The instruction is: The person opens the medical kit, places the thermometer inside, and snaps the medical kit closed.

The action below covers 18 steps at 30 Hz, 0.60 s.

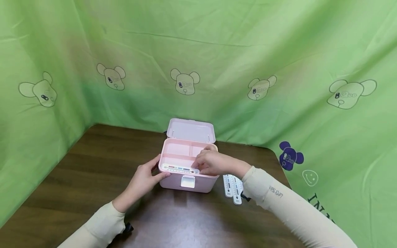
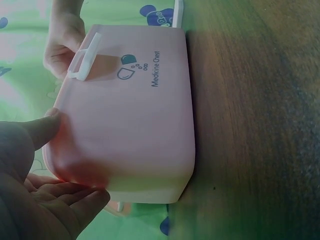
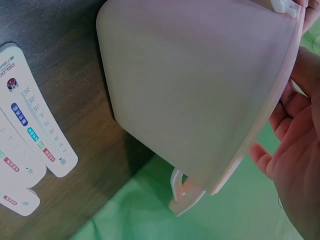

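Observation:
A pink medicine chest (image 1: 173,184) stands on the table with its lid (image 1: 190,131) raised at the back. My left hand (image 1: 144,179) holds its front left corner, thumb on the front wall and fingers along the side. Inside the top tray (image 1: 176,148), a white flat thermometer (image 1: 178,168) with coloured labels lies along the front edge. My right hand (image 1: 212,162) reaches into the tray with curled fingers, pinching the thermometer's right end. The left wrist view shows the chest's printed front (image 2: 135,110); in the right wrist view, the side wall (image 3: 185,85) hides the fingertips.
More white thermometers (image 3: 37,115) lie overlapping on the dark wooden table (image 1: 102,155), right of the chest and near my right forearm. A white latch (image 1: 187,181) hangs on the chest's front. Behind the table hangs a green curtain (image 1: 217,44) with bear drawings.

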Motion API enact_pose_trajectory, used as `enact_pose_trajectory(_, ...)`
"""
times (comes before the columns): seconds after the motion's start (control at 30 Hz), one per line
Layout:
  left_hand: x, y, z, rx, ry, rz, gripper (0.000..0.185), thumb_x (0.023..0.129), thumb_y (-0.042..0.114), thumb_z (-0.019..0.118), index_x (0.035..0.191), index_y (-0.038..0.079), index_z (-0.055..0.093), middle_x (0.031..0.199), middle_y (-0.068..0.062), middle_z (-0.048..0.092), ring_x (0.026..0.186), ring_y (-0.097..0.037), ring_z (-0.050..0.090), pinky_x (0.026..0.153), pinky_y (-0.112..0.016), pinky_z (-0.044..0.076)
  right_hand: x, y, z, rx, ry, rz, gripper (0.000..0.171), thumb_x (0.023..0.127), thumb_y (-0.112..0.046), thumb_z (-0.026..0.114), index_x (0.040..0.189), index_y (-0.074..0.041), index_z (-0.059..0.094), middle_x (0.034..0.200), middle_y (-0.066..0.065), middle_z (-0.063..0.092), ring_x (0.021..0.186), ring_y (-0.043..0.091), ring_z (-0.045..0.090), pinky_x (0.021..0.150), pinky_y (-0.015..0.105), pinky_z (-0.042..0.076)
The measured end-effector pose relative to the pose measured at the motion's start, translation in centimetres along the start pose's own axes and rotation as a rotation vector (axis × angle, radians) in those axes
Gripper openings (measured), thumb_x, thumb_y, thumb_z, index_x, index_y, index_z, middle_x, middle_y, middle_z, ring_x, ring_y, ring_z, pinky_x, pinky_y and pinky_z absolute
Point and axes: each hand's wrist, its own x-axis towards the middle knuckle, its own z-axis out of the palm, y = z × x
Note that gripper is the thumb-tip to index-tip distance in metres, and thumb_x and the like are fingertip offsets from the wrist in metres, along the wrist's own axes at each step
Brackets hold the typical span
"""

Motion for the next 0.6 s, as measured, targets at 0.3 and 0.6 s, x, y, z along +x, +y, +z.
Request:
enact_pose_trajectory(0.3,-0.2,-0.1,0.3,-0.005,0.003,0.003,0.084,0.085,0.034,0.085,0.153,0.002,0.046,0.15,-0.015,0.054,0.131,-0.028,0.06,0.103,-0.042,0.054,-1.3,0.1,-0.8,0.104,-0.005,0.056,0.021,0.092,-0.017,0.078,0.113,-0.016,0.078,0.103,-0.01,0.077,0.1,0.013,0.066,0.111,0.053,0.032)
enact_pose_trajectory(0.6,-0.1,-0.1,0.1,0.004,0.009,0.008,0.085,0.085,0.035,0.085,0.153,0.002,0.046,0.15,-0.016,0.054,0.131,-0.029,0.06,0.103,-0.042,0.054,-4.0,-0.2,-0.7,0.067,0.219,0.111,0.023,0.093,-0.014,0.075,0.116,-0.013,0.076,0.115,-0.005,0.072,0.115,0.018,0.061,0.108,0.049,0.04)
